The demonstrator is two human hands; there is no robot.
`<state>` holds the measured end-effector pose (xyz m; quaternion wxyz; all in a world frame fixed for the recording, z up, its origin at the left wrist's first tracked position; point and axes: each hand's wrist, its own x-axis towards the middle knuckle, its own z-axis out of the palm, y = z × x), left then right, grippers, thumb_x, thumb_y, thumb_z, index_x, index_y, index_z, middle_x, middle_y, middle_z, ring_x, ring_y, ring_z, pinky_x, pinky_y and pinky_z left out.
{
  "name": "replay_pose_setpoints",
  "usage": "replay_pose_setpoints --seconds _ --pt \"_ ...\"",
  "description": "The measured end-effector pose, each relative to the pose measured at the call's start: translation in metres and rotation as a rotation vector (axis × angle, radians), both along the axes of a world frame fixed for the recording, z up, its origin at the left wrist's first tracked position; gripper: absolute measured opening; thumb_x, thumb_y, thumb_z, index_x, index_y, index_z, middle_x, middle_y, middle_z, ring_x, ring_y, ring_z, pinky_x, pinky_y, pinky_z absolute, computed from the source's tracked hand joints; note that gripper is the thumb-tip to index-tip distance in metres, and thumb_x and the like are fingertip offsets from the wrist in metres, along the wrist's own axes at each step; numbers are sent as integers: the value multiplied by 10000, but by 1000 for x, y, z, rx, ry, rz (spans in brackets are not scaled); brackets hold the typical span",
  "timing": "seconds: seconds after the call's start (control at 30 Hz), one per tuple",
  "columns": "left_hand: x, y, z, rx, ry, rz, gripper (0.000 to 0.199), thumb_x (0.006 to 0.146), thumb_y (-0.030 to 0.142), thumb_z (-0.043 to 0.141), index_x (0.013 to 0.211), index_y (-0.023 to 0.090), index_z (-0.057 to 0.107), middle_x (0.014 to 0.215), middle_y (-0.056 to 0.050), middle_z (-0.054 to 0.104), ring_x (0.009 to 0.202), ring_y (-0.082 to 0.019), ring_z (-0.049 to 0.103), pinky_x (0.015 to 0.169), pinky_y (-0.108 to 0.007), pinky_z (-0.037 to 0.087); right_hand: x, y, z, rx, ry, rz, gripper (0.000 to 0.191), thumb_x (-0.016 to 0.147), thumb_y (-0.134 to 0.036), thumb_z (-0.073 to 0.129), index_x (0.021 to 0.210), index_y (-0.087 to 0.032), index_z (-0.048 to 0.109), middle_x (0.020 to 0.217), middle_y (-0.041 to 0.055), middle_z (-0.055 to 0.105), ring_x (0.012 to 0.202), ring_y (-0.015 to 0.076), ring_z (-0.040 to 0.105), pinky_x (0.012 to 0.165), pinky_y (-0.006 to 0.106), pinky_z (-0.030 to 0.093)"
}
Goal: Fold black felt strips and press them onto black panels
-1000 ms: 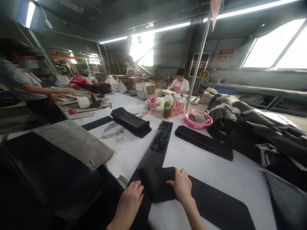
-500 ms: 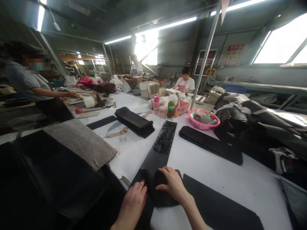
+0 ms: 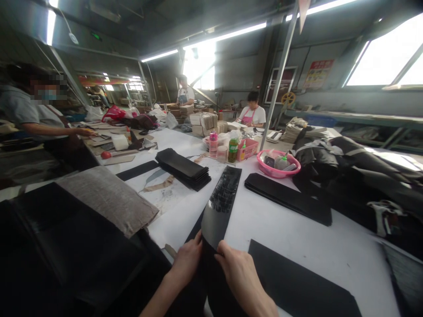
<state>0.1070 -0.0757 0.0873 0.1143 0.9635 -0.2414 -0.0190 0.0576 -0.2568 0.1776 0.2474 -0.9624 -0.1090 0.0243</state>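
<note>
A long black strip (image 3: pixel 216 213) runs away from me on the white table, its far end shiny with wet-looking smears. The near part bends upward between my hands. My left hand (image 3: pixel 185 264) pinches its left edge, while my right hand (image 3: pixel 239 273) grips the right edge between thumb and fingers. Darker black material hangs below the bend, partly hidden by my hands. To the right of my right hand lies a flat black sheet (image 3: pixel 297 281). Stacks of black strips sit farther off, one left (image 3: pixel 181 167) and one right (image 3: pixel 287 198).
Grey cloth (image 3: pixel 112 198) and large black sheets (image 3: pixel 66 246) cover the left side. A pink basin (image 3: pixel 279 171), a green bottle (image 3: pixel 233 150) and a pink basket (image 3: pixel 247 149) stand beyond. Black material (image 3: pixel 346 176) is heaped at right. Several people work around the tables.
The strip's near part has been raised into a bend. My right hand has gone from spread over black material to gripping the strip's edge; my left hand has closed on the opposite edge.
</note>
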Motion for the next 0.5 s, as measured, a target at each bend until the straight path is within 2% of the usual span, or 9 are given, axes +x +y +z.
replay_pose_setpoints --seconds 0.07,0.13,0.23,0.3,0.5 --pt "18 -8 3 19 20 -2 442 900 49 430 1293 208 553 1266 -126 572 726 -175 632 663 -290 513 -8 3 1 -11 -34 3 105 961 -172 486 878 -235 499 732 -34 685 668 191 697 547 270 285" --pt "34 -16 6 26 1 0 357 910 75 434 1206 177 606 1201 -138 591 756 -199 627 667 -307 500 -13 5 -1 -3 -67 -3 100 968 -194 487 878 -237 499 719 -36 688 657 192 706 545 264 300" --pt "51 -25 6 22 -60 -36 287 938 134 459 1169 159 628 1190 -148 588 1012 -283 577 828 -386 478 -17 6 -4 14 -107 -16 93 964 -213 509 875 -241 515 692 -39 690 634 189 709 546 253 328" --pt "58 -27 5 15 -96 -83 295 953 162 473 1210 173 615 1234 -133 575 1129 -293 510 928 -411 429 -19 6 -7 39 -122 -17 72 956 -218 528 889 -245 531 687 -44 692 623 183 709 547 244 345" --pt "78 -29 3 45 -154 -136 285 950 156 468 1172 180 644 1310 -128 541 1062 -275 515 867 -405 418 -24 4 -10 136 -205 -29 89 961 -239 503 891 -251 556 637 -57 668 576 150 694 543 215 371"
